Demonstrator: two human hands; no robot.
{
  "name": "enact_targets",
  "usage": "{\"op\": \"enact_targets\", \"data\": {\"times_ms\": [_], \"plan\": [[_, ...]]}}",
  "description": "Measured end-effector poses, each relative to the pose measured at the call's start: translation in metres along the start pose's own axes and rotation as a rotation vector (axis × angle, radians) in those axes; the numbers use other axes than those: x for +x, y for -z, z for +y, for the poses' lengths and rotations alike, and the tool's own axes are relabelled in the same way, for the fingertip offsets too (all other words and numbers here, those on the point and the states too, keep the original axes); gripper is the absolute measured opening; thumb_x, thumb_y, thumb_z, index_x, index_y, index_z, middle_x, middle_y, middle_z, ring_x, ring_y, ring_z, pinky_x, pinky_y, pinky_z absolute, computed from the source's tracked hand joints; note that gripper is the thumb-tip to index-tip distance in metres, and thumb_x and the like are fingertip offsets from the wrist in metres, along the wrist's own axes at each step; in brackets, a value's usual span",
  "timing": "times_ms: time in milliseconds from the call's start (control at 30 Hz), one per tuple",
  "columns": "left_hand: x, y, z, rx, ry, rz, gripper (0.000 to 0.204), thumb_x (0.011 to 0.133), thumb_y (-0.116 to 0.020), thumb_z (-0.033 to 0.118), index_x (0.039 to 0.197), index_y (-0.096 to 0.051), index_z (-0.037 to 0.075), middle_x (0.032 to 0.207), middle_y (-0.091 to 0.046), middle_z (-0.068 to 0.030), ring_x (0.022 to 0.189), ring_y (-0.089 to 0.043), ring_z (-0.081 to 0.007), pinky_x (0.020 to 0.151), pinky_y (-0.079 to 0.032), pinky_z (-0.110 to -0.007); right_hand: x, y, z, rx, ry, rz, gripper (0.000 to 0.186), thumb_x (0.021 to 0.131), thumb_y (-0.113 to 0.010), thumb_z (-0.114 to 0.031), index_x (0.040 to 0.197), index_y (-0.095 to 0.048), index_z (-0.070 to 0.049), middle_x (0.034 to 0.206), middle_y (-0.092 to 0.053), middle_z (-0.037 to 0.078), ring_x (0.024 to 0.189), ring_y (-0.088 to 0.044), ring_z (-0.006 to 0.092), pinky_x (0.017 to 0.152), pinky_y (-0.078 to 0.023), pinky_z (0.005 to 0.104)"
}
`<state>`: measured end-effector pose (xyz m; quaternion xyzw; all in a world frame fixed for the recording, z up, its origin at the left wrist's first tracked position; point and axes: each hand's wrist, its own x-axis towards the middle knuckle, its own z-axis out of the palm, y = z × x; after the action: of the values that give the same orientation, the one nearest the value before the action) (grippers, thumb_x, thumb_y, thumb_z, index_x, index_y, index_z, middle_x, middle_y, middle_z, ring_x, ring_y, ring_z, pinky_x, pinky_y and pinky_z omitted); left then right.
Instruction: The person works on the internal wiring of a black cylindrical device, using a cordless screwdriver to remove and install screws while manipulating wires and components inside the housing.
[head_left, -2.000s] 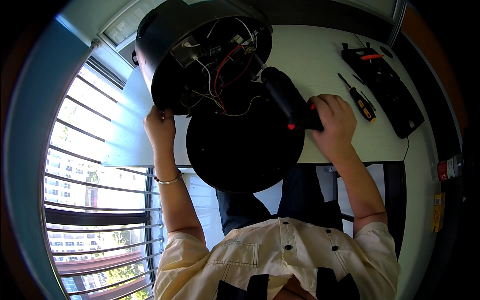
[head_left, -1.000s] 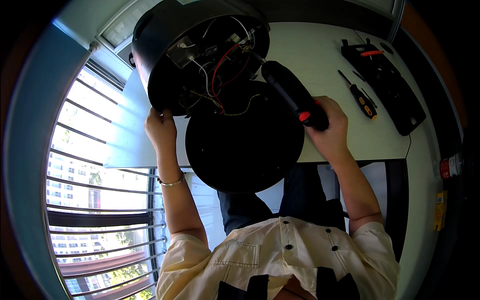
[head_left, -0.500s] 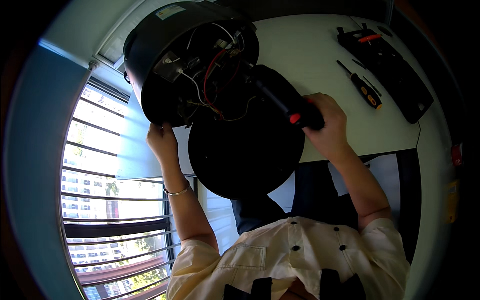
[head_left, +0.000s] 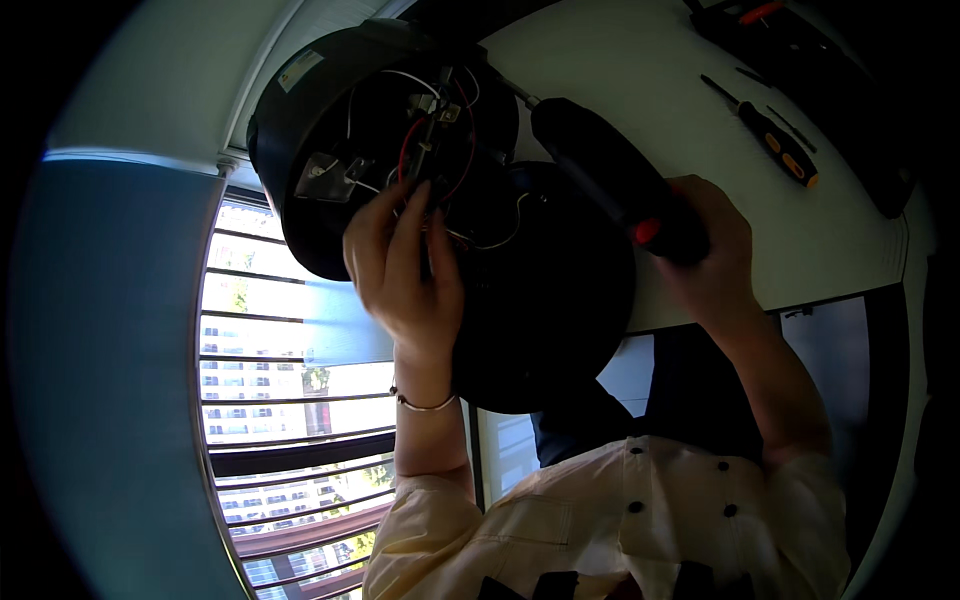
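Daylight enters through slatted blinds (head_left: 300,401) on the left, and a pale table (head_left: 600,60) carries the work. One black housing (head_left: 345,62) lies tipped on it, open end toward the person; one round black cover (head_left: 550,310) is off, jutting past the table's near edge. Opening up therefore looks done, while the cover is not on and wiring remains inside: at least two white wires (head_left: 410,77), two red stretches (head_left: 473,140) (perhaps one wire) and one yellowish lead (head_left: 493,247). How many fastenings are left I cannot tell.

The right hand (head_left: 708,235) has its grip clamped around one power driver (head_left: 615,165), its tip near the housing's rim. The left hand (head_left: 405,265) reaches among the wires; whether its grip closes on one I cannot tell. Farther right lie one screwdriver (head_left: 778,145), two thin shafts (head_left: 792,128) and one black case (head_left: 840,120) bearing one red piece (head_left: 762,12).
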<state>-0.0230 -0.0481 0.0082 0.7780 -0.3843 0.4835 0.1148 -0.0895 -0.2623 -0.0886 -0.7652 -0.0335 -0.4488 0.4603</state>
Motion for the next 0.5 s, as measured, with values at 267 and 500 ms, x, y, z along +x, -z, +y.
{"op": "enact_targets", "data": {"times_ms": [267, 500], "plan": [[0.035, -0.034, -0.003, 0.306, -0.089, -0.047, 0.025, 0.077, -0.062, 0.002, 0.101, -0.061, -0.002, 0.093, -0.062, -0.0138, 0.073, -0.061, -0.025, 0.06, -0.05, -0.03, 0.0, 0.008, -0.001, 0.101, -0.087, -0.008, 0.026, 0.066, -0.07, -0.004, 0.089, -0.057, -0.005, 0.078, -0.058, 0.008, 0.071, -0.059, 0.0227, 0.064, -0.047, 0.0312], [0.037, -0.045, -0.009, 0.315, 0.05, -0.149, 0.026, 0.076, -0.065, 0.007, 0.101, -0.061, 0.001, 0.084, -0.062, -0.013, 0.065, -0.062, -0.0238, 0.054, -0.05, -0.029, 0.002, 0.013, -0.001, 0.211, -0.088, -0.037, 0.024, 0.067, -0.069, -0.003, 0.088, -0.057, -0.005, 0.078, -0.058, 0.009, 0.07, -0.058, 0.0237, 0.063, -0.046, 0.0323]]}}
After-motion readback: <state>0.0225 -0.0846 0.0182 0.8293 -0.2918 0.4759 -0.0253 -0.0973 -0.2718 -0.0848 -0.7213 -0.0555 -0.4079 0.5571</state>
